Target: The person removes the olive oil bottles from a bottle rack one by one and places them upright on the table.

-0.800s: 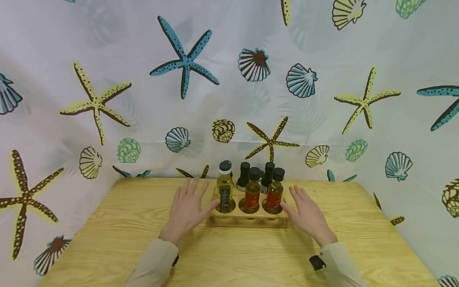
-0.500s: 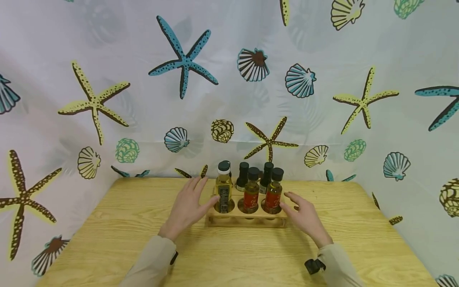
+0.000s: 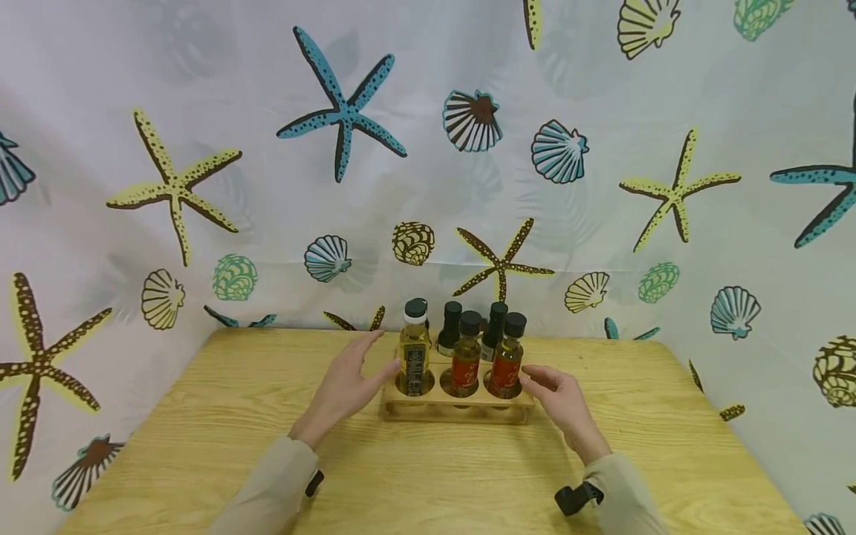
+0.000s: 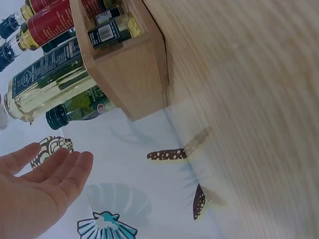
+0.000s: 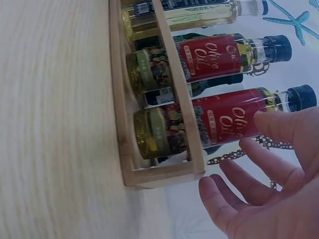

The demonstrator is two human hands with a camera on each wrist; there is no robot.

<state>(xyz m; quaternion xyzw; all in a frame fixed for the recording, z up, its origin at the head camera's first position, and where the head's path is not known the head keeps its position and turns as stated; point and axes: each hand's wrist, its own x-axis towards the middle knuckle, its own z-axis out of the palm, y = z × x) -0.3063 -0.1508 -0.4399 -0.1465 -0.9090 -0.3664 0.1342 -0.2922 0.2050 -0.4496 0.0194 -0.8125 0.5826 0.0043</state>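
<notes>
A wooden rack [image 3: 455, 414] stands at the back of the table with several bottles upright in its round holes. In front are a clear bottle [image 3: 414, 364] of yellow oil with a dark label and two red-labelled olive oil bottles [image 3: 465, 374] [image 3: 506, 369]; dark-capped green bottles [image 3: 450, 332] stand behind. My left hand [image 3: 344, 386] is left of the rack, its fingers [image 4: 75, 172] relaxed and apart from the bottles. Beside the rightmost olive oil bottle, my right hand [image 3: 558, 401] has loosely bent fingers around nothing; its thumb [image 5: 271, 124] lies close to the red label, contact unclear.
The wooden table [image 3: 428, 475] extends in front of the rack and to both sides. A white cloth [image 3: 428, 186] printed with starfish and shells hangs right behind the rack and along the sides. Dark straps [image 3: 578, 498] are on the wrists.
My right hand has drawn in toward the rightmost olive oil bottle, its fingers bending more. My left hand has turned so its fingers look less spread. The rack and bottles stay in place.
</notes>
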